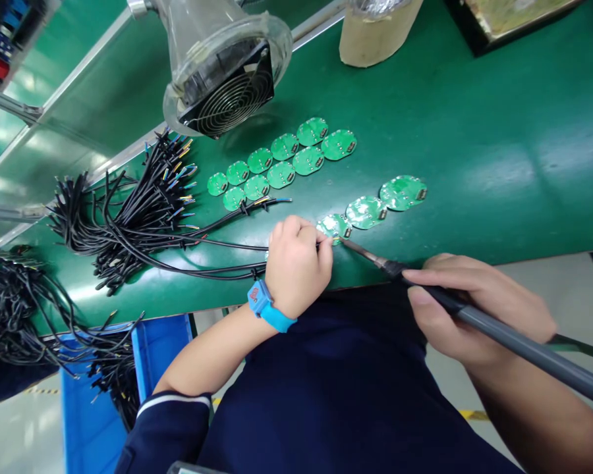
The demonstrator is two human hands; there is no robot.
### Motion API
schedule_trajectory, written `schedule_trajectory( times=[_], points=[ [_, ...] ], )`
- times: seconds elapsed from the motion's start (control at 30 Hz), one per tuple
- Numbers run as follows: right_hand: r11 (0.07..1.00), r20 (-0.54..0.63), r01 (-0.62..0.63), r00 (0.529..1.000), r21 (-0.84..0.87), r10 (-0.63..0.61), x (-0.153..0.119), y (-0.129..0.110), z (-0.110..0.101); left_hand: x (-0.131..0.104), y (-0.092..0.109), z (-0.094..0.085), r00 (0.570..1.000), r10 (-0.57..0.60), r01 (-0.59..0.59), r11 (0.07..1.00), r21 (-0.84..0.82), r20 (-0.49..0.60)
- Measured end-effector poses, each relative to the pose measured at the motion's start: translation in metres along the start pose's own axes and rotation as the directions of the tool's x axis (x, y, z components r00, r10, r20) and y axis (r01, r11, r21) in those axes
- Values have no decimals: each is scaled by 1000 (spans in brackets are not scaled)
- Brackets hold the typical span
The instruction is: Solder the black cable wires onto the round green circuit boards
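My right hand (469, 303) grips a soldering iron (454, 306) with a dark handle. Its tip meets the lower edge of a round green circuit board (334, 226), the nearest of three boards in a slanting row. My left hand (299, 260), with a blue band at the wrist, is closed on a black cable (237, 246) and holds its end against that same board. The wire ends under my fingertips are mostly hidden. Farther up the row lie a second circuit board (366, 212) and a third circuit board (403, 193).
Two rows of green circuit boards (281, 174) lie behind my left hand. A fume extractor fan (234, 99) hangs above them. A heap of black cables (138, 210) covers the left of the green table (499, 164). A blue bin (99, 408) with cables stands below.
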State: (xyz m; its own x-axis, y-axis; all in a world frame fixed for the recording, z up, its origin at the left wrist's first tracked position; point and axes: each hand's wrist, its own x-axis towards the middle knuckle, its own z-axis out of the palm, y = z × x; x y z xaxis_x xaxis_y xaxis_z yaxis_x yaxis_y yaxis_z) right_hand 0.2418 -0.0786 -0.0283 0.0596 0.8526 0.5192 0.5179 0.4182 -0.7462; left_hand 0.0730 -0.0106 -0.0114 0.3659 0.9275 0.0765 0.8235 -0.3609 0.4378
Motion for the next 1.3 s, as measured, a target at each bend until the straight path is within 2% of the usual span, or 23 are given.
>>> schedule_trajectory(
  times=[0.27, 0.5, 0.7, 0.9, 1.1, 1.3],
  points=[
    [999, -81, -6, 997, -42, 3, -4, 3, -5, 0, -2, -2, 1000, 3, -3, 1000, -28, 9],
    [1000, -59, 5, 998, -24, -6, -3, 4, -2, 1, -1, 0, 1000, -12, 12, 1000, -29, -1],
    [998, 3, -38, 999, 42, 38, -5, 6, 1, 2, -1, -1, 1000, -14, 14, 999, -37, 4],
    [998, -139, -5, 990, 62, 14, -9, 12, -4, 2, -2, -1, 1000, -3, 3, 999, -54, 0],
    [999, -86, 38, 995, -37, -41, 0, 5, 0, 3, 0, -1, 1000, -30, 30, 998, -48, 5],
    [999, -45, 27, 999, -25, -28, 6, 0, 4, 2, 2, 2, 999, -48, 48, 999, -26, -13]
  ],
)
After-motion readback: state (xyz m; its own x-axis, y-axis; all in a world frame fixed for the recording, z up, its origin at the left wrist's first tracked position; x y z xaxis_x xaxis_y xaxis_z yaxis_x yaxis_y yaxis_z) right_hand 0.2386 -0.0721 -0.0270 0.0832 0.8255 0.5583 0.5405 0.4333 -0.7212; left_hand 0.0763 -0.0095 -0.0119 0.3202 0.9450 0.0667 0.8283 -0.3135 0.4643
